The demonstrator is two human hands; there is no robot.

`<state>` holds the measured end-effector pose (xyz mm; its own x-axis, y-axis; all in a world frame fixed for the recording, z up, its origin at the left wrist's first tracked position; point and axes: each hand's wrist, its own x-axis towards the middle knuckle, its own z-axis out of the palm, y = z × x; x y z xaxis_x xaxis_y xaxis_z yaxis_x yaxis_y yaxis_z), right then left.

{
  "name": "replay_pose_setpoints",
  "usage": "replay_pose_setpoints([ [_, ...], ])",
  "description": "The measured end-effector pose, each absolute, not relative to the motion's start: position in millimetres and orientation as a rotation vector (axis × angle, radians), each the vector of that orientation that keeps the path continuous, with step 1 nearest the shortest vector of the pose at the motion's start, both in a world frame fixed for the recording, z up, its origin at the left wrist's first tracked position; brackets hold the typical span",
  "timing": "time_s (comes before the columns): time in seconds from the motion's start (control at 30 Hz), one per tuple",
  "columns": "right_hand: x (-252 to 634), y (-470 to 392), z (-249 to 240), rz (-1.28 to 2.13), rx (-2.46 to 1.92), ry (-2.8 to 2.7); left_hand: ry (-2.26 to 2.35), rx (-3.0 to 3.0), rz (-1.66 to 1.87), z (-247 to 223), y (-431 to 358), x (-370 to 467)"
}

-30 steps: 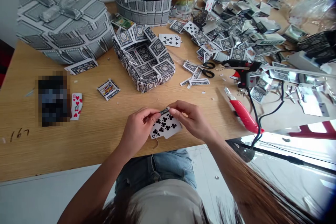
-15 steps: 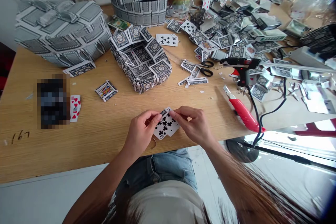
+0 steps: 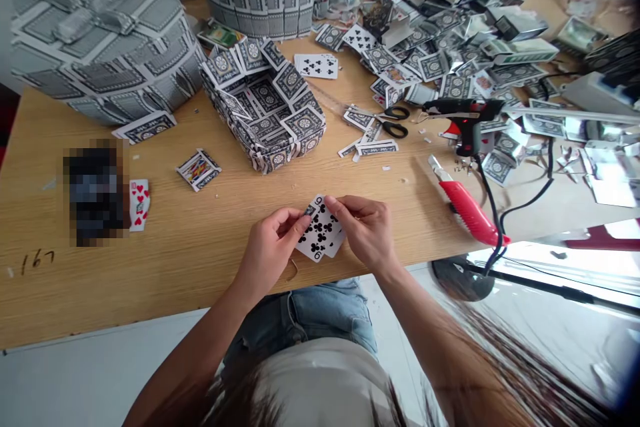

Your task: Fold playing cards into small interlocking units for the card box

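Two overlapping playing cards (image 3: 317,237) are held face up between my hands near the table's front edge; the upper one is a nine of clubs. My left hand (image 3: 273,240) pinches their left side, its thumb by a small patterned piece at the card's edge. At the upper right corner, my right hand (image 3: 365,223) grips the cards between thumb and fingers. Beyond my hands stands an open basket made of folded playing cards (image 3: 297,127). A folded face card (image 3: 199,169) lies to its lower left.
Right of the basket lie black-handled scissors (image 3: 396,121) and cut card strips (image 3: 376,147). Farther right are a glue gun (image 3: 467,121) with its cord and a red utility knife (image 3: 467,210). Large woven-card baskets (image 3: 115,53) and a heap of cards (image 3: 430,47) occupy the back.
The nine of clubs has turned a little between my hands, and its top corner now shows more. The whole view has shifted slightly.
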<state>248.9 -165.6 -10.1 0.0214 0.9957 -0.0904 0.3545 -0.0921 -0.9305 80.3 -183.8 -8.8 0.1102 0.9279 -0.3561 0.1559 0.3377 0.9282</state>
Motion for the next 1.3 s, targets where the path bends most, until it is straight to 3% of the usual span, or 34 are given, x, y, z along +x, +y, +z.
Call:
replay_pose_setpoints([
  [0.2, 246.9, -164.4, -9.0, 0.94, -1.519, -1.578, 1.345, 1.054, 0.776, -12.8, -181.0, 77.6],
  [0.47, 244.7, -164.0, -14.3, 1.047, -1.561, -1.479, 1.415, 1.162, 0.745, -16.4, -178.8, 75.9],
  [0.77, 263.7, -151.3, -1.4, 1.648, -1.316, -1.497, 1.501, 1.475, 0.683, 0.7, -166.0, 65.8],
  [1.07, 261.6, -158.5, -14.8, 0.984, -1.572, -2.012, 1.46, 2.007, 0.562, -6.2, -145.7, 65.8],
  [1.3, 260.3, -155.3, -13.4, 0.942, -1.558, -2.007, 1.326, 1.925, 0.577, -6.7, -137.4, 58.5],
])
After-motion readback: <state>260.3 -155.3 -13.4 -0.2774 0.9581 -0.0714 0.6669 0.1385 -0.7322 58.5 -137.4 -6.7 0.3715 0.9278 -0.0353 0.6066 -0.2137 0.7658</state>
